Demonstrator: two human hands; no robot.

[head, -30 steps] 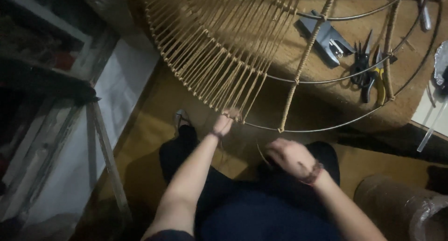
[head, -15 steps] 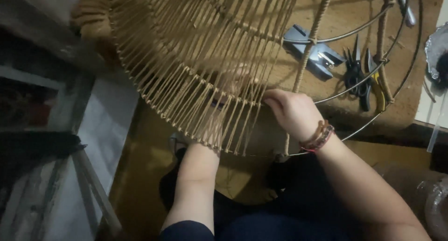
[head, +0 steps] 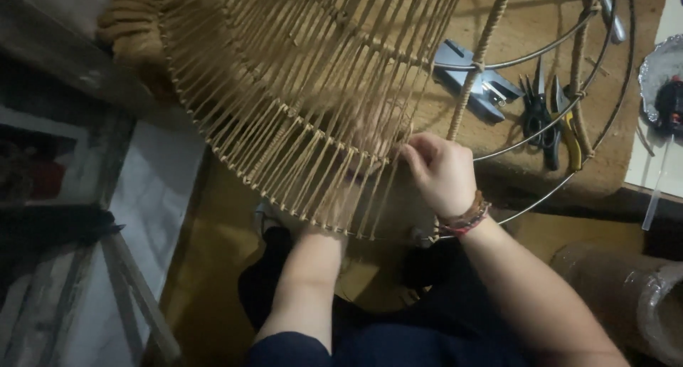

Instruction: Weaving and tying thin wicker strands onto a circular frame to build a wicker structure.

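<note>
At the bottom of the frame we see our own dark-trousered lap, and both our arms go up from it. Our left hand (head: 356,143) is tucked behind the tan cords in the middle of the frame, so we cannot tell if it is open or closed. Our right hand (head: 441,171), with a beaded band on the wrist, sits just right of the middle. Its fingers are pinched together on a thin tan cord (head: 398,171) at the edge of the woven part.

The big round metal wire frame wrapped with tan cord (head: 306,104) fills the top middle and upper left. Its lower rim crosses right over our left arm. The cords stand close together there, with only thin gaps. To the right the rings are bare, with wide open gaps between the wires.

Past the rings, in the upper right, lies a brown wooden bench top (head: 541,25). On it rest a blue-grey metal stapler tool (head: 473,79) and black and yellow pliers (head: 551,118), close beside each other. In the lower right corner is a brown roll wrapped in clear plastic (head: 626,296). On the left stands a grey wooden frame (head: 135,296).
</note>
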